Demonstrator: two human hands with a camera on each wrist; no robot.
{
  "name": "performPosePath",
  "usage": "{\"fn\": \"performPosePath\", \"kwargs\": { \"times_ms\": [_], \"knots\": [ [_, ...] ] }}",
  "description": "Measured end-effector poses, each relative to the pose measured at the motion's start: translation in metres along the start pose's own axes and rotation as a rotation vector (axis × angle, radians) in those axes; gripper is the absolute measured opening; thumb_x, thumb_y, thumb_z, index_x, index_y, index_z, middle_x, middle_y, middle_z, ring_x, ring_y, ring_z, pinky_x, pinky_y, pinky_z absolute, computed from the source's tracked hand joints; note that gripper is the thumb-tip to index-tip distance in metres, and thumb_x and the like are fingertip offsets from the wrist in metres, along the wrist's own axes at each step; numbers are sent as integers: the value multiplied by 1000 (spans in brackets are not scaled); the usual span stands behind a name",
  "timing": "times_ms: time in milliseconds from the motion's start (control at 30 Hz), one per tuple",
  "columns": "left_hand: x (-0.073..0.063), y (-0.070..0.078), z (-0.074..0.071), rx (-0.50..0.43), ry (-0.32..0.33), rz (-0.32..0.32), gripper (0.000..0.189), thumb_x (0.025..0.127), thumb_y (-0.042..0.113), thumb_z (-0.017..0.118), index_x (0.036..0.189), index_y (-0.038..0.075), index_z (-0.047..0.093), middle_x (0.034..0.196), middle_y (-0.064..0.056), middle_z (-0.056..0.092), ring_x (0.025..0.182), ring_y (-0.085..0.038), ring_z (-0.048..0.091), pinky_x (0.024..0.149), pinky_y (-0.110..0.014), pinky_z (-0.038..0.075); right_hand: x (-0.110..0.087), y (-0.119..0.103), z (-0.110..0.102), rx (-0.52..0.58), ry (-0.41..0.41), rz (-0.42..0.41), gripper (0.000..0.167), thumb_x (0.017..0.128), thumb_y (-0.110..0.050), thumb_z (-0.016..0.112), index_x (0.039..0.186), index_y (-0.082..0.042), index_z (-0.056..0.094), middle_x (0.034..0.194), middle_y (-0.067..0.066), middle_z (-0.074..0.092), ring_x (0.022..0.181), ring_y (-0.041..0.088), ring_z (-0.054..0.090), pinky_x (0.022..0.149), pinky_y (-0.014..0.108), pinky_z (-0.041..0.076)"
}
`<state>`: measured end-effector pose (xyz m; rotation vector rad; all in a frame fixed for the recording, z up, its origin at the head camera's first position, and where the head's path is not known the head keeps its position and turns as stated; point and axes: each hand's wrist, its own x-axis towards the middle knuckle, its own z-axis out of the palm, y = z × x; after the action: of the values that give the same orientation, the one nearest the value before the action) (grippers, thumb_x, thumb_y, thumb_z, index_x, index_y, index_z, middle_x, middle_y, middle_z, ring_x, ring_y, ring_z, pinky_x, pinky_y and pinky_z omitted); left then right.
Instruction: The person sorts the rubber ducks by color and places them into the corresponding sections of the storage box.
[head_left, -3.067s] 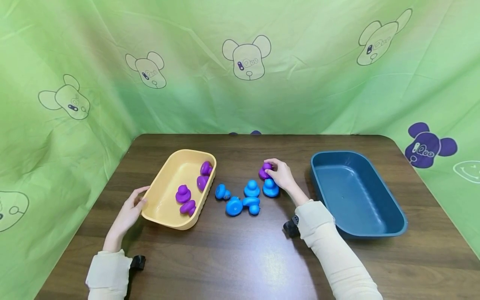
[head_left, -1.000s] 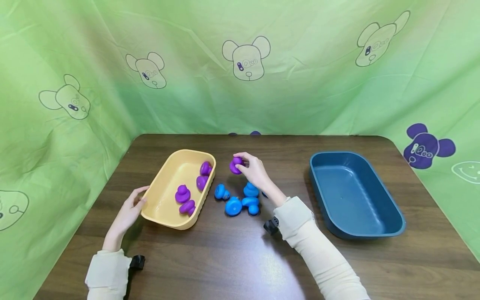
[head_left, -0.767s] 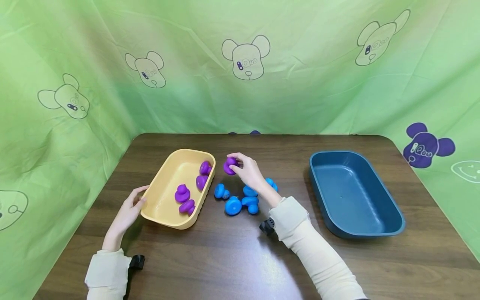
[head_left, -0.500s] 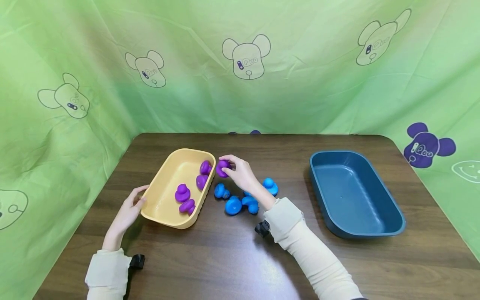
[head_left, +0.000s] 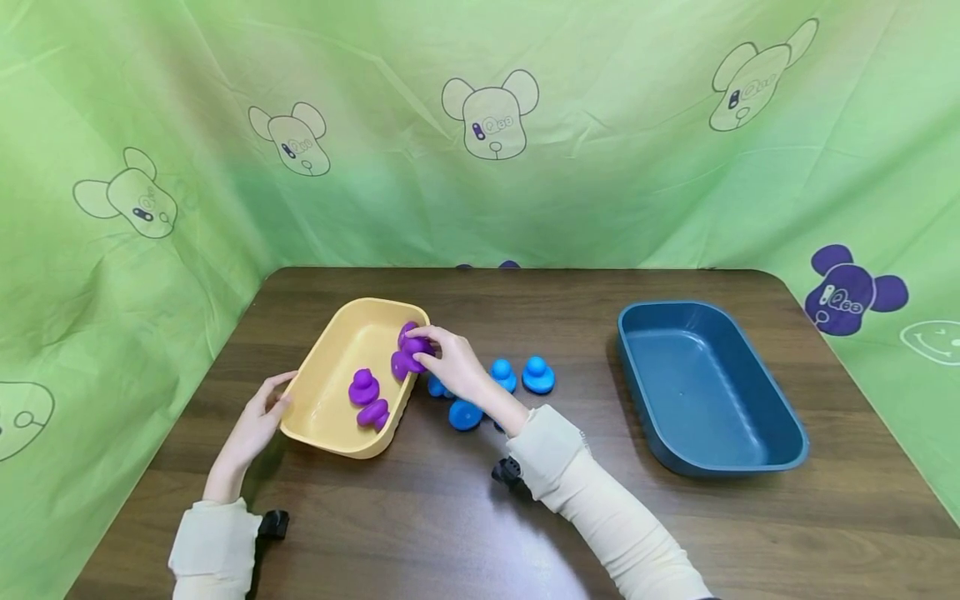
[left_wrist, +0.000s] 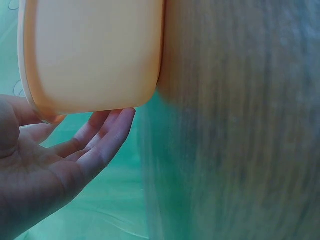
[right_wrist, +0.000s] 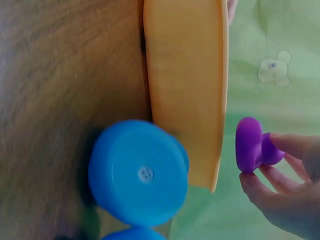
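Note:
My right hand (head_left: 453, 365) pinches a purple knob-topped toy (right_wrist: 248, 145) between thumb and fingertips. It is over the right rim of the yellow tray (head_left: 322, 392), in front of other purple toys in the head view. In the right wrist view the held toy is apart from the tray wall, beyond the rim. My left hand (head_left: 257, 421) holds the tray's left end, thumb at the rim and fingers against the outer wall (left_wrist: 95, 65). Inside lie several purple toys, among them an upright one (head_left: 363, 387) and a tipped one (head_left: 372, 413).
Several blue toys of the same shape sit right of the yellow tray, one upright (head_left: 537, 377), one showing its round base (right_wrist: 140, 172); my right arm partly hides some. A dark blue tray (head_left: 712, 400) stands farther right on the wooden table (head_left: 360, 525). Green printed cloth hangs behind.
My right hand has lifted the purple toy from beside the blue ones and carried it left to the yellow tray's right rim. The left hand and both trays have stayed in place.

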<state>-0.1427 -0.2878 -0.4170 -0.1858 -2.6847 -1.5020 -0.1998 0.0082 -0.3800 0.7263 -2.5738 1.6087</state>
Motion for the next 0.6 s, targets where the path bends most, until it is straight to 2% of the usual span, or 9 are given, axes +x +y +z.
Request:
{"fn": "performPosePath", "kwargs": {
  "times_ms": [267,600],
  "knots": [
    [-1,-1,0,-2,1,13,33,90,-4,39,123,-6,39,79,-20,52,64,-5,48,57,-21,39,-3,-9,15,-27,-37,-29,28,84,-4,57,112,-4,58,111,12,59,98,21,56,80,29,46],
    [-2,-1,0,-5,3,23,32,90,-3,39,123,-6,39,78,-17,52,64,-4,48,57,-21,39,-9,-20,32,-41,-106,-61,26,85,-6,57,111,-5,59,109,7,61,102,17,55,84,23,42]
  ]
}}
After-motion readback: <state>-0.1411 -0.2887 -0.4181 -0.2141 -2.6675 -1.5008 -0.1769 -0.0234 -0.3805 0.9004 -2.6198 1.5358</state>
